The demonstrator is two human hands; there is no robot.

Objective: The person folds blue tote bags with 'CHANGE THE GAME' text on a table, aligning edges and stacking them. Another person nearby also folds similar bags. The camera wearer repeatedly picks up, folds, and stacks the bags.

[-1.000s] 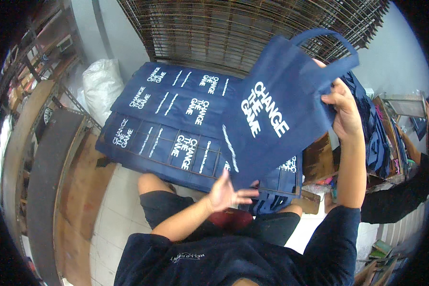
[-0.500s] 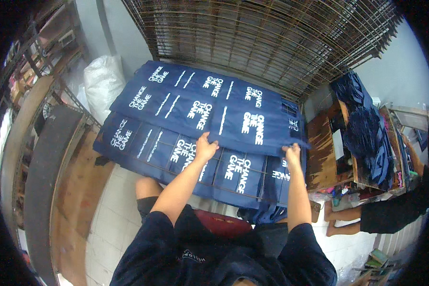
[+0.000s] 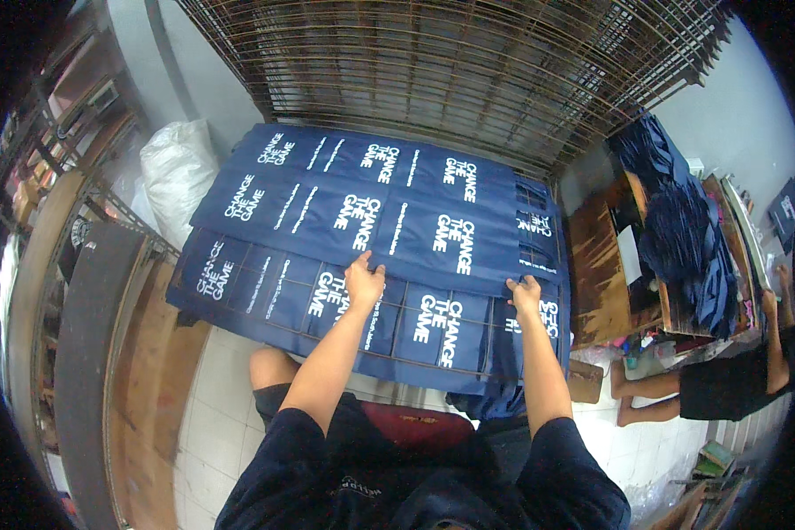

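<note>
Head view: my left hand (image 3: 363,281) and right hand (image 3: 525,293) lay flat, fingers spread, holding nothing, on the near edge of the top navy bag (image 3: 433,243). Its long axis ran left-right; the bag stack (image 3: 265,291) extended far and left.

co-worker (image 3: 724,389): head cut off | lower bags (image 3: 265,291): partly overlapped

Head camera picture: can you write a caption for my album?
Both hands, left hand and right hand, press flat on rows of dark blue printed tote bags laid over a wire rack.
</note>
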